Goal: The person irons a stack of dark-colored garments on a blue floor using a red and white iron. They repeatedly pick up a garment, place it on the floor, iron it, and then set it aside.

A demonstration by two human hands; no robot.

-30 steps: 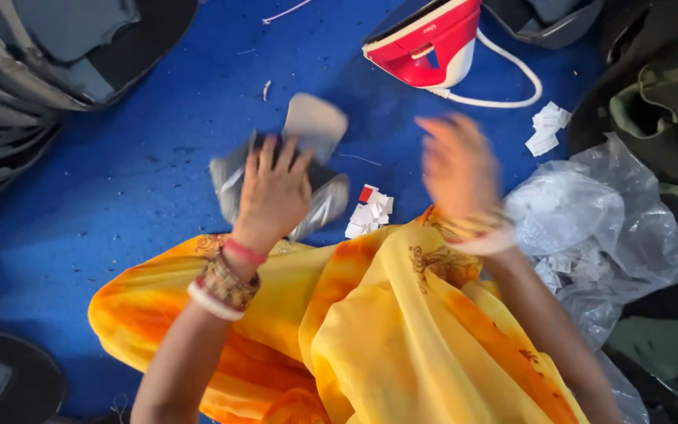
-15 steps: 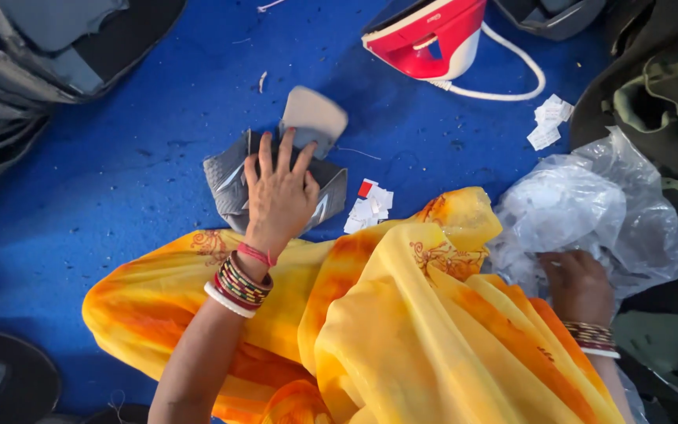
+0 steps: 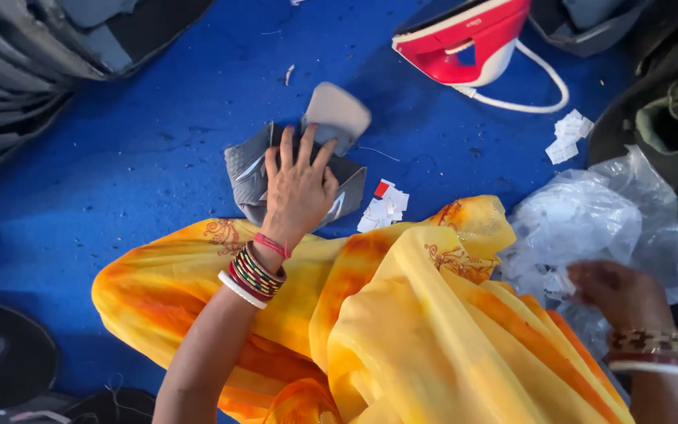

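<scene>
My left hand (image 3: 298,188) lies flat, fingers spread, on a small folded grey fabric piece (image 3: 249,169) on the blue surface (image 3: 143,141). A lighter grey flap (image 3: 339,114) sticks out beyond my fingertips. My right hand (image 3: 617,292) is low at the right, blurred, fingers curled at a small white scrap at the edge of a crumpled clear plastic bag (image 3: 598,220). Bangles sit on both wrists. Yellow-orange draped cloth (image 3: 386,330) covers my lap between the arms.
A red and white iron (image 3: 464,43) with a white cord rests at the top. White paper tags (image 3: 384,208) lie beside the grey piece, more tags (image 3: 568,135) near the cord. Stacked grey garments (image 3: 17,71) fill the top left, dark olive garments (image 3: 668,102) the right.
My right hand swung from above the cloth down to the plastic bag at the right and is now at its edge. The left hand stayed pressed on the grey piece.
</scene>
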